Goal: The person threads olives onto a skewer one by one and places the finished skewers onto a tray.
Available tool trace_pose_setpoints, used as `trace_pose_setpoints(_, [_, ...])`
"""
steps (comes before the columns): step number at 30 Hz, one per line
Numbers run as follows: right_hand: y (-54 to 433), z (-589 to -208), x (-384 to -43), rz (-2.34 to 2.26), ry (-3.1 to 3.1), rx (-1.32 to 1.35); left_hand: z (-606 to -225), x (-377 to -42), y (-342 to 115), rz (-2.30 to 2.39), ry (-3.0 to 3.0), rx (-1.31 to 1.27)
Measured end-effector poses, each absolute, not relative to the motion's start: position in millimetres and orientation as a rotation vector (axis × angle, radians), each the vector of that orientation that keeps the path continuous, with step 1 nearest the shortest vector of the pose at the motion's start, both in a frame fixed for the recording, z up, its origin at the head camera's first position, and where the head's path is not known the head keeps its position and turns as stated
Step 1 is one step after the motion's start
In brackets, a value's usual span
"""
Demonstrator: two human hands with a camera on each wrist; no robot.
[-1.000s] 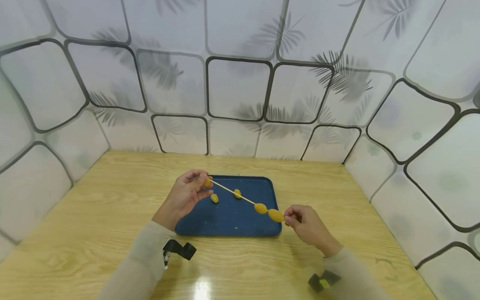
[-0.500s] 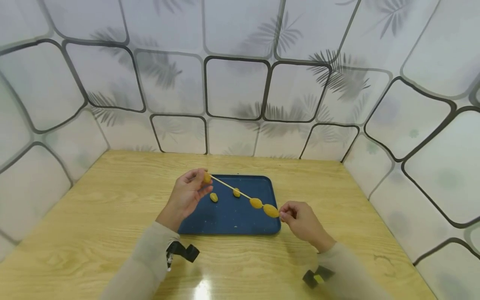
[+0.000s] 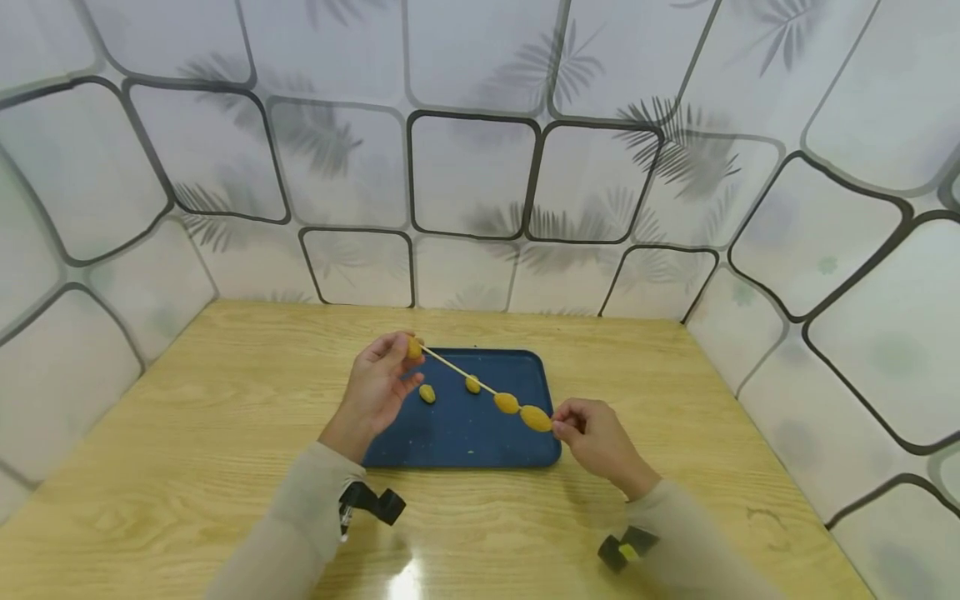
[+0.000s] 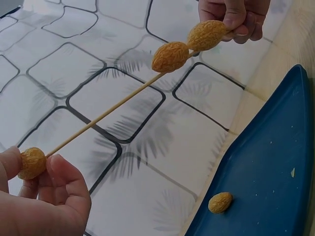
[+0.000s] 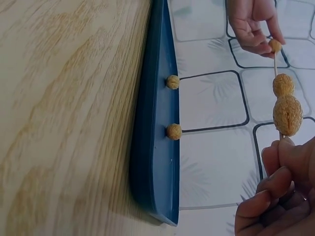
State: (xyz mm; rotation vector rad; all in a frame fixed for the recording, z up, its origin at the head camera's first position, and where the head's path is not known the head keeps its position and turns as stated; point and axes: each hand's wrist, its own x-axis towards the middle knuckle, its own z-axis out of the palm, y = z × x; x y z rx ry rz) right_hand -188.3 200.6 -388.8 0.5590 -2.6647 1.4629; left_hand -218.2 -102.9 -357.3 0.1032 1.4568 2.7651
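Note:
My left hand (image 3: 375,383) pinches a wrinkled golden-yellow food ball (image 4: 33,163) between thumb and fingers at the far end of a thin wooden skewer (image 4: 106,114). How deep the skewer sits in that ball cannot be told. Two more oval balls are threaded side by side near the other end: the inner ball (image 4: 170,57) and the larger outer ball (image 5: 288,115). Just beyond the outer ball, my right hand (image 3: 600,442) pinches the skewer's near end; its fingers hide the tip. The skewer slants down to the right above a blue tray (image 3: 465,442).
Two loose balls lie on the tray, a left one (image 3: 427,393) and a right one (image 3: 472,384), with a few crumbs around. The tray rests on a wood-grain table (image 3: 247,400). Patterned panels (image 3: 472,175) enclose the back and sides.
Both hands have risen slightly, and the right hand has shifted left. The gap along the skewer between the left hand's ball and the two threaded balls looks shorter. Both grips stay.

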Motion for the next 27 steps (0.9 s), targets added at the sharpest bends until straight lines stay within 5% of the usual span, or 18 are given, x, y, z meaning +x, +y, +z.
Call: trace_pose_setpoints(27, [178.5,-385.3,-188.4,1.451,-2.648,0.517,-364.9,-215.2,-96.1,2.773,1.312,-0.001])
